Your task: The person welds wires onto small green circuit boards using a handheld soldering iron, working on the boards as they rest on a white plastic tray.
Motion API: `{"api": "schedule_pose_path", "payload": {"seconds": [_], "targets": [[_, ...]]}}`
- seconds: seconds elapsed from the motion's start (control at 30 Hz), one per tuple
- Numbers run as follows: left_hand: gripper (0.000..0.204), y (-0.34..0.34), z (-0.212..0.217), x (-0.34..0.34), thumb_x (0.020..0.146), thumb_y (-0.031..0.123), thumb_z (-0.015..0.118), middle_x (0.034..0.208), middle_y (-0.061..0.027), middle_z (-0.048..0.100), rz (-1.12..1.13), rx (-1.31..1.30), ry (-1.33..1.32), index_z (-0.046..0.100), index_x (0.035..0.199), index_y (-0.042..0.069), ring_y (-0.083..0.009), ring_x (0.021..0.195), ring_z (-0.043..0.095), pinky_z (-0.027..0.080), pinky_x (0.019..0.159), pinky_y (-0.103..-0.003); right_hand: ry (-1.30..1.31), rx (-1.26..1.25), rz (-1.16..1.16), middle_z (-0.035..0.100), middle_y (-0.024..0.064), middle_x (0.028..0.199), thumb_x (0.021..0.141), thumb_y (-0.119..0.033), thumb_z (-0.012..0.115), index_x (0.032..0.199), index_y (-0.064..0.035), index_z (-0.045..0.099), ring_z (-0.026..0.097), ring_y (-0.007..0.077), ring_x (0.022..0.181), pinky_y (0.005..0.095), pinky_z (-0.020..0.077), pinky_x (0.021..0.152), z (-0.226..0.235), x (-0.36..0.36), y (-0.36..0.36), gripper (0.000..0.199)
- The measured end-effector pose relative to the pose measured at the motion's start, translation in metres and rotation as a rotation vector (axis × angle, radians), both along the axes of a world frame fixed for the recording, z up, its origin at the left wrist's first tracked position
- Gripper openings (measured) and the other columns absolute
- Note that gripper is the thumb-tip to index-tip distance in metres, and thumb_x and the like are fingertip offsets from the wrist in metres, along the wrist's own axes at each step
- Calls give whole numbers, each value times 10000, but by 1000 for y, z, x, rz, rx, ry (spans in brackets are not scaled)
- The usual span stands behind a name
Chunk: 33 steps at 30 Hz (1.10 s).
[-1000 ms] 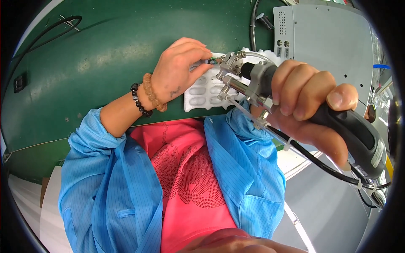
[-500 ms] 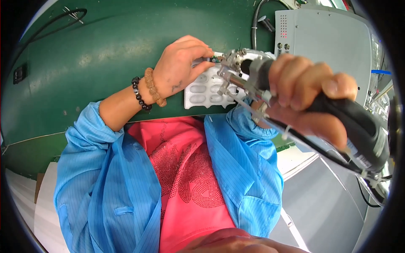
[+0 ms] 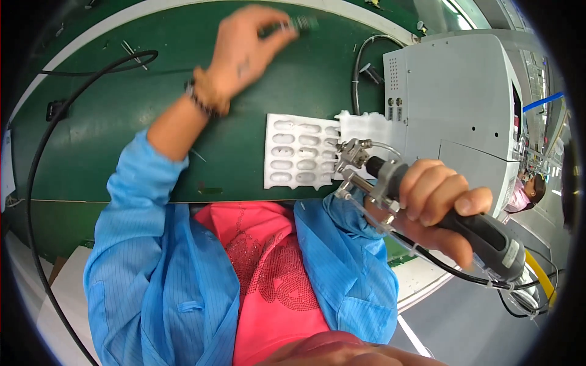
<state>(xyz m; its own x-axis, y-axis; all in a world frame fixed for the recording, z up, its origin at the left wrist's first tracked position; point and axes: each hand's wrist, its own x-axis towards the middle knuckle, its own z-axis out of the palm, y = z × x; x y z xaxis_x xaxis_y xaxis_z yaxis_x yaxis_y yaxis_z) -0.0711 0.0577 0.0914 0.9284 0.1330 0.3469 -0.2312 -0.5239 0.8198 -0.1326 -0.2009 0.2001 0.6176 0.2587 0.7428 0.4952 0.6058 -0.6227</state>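
Left hand (image 3: 247,46) is pinching the board (image 3: 304,24) by one end, needing care; right hand (image 3: 439,198) is gripping the tool (image 3: 491,238).

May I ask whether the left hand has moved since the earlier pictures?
Yes: judged against the grey machine, the left hand has moved forward, away from the white tray.
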Motion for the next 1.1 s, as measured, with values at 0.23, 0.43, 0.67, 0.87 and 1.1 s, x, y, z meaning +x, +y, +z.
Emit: {"api": "schedule_pose_path", "payload": {"seconds": [0.23, 0.43, 0.67, 0.87, 1.1], "targets": [[384, -26, -8, 136, 756, 124, 688, 1170, -214, 573, 151, 319, -352, 584, 1106, 3, -392, 1116, 517, 412, 977, -449, 74, 1, -55, 523, 24, 619, 792, -468, 733, 948, -28, 458, 504, 139, 443, 264, 414, 411, 7, 2, 12, 542], [415, -103, -53, 229, 787, 104, 631, 1171, -238, 566, -322, 485, -394, 520, 1171, -10, -383, 1143, 512, 413, 988, -441, 168, -49, -112, 517, 33, 580, 769, -451, 757, 915, -12, 490, 501, 158, 428, 285, 428, 408, 15, 7, 16, 534], [378, -104, -56, 262, 839, 114, 624, 1059, -236, 589, -283, 358, 301, 535, 1190, 4, -378, 1074, 550, 447, 917, -456, 146, -23, -108, 517, 33, 587, 760, -452, 762, 911, 4, 496, 502, 159, 431, 282, 437, 405, 8, 5, 14, 549], [234, -70, -15, 82, 870, 111, 659, 948, -126, 670, -334, -73, 16, 641, 1086, 24, -196, 844, 638, 509, 766, -302, 138, -45, -43, 525, 31, 619, 759, -441, 763, 976, -18, 467, 511, 153, 474, 294, 439, 457, 9, 3, 7, 561], [207, -14, 16, -63, 847, 69, 674, 994, -139, 656, -352, -52, 212, 657, 1040, -5, -225, 937, 628, 492, 844, -316, 53, -102, 37, 498, 11, 692, 807, -591, 639, 1081, -49, 439, 471, 116, 516, 255, 398, 472, 8, 4, 12, 639]]}}
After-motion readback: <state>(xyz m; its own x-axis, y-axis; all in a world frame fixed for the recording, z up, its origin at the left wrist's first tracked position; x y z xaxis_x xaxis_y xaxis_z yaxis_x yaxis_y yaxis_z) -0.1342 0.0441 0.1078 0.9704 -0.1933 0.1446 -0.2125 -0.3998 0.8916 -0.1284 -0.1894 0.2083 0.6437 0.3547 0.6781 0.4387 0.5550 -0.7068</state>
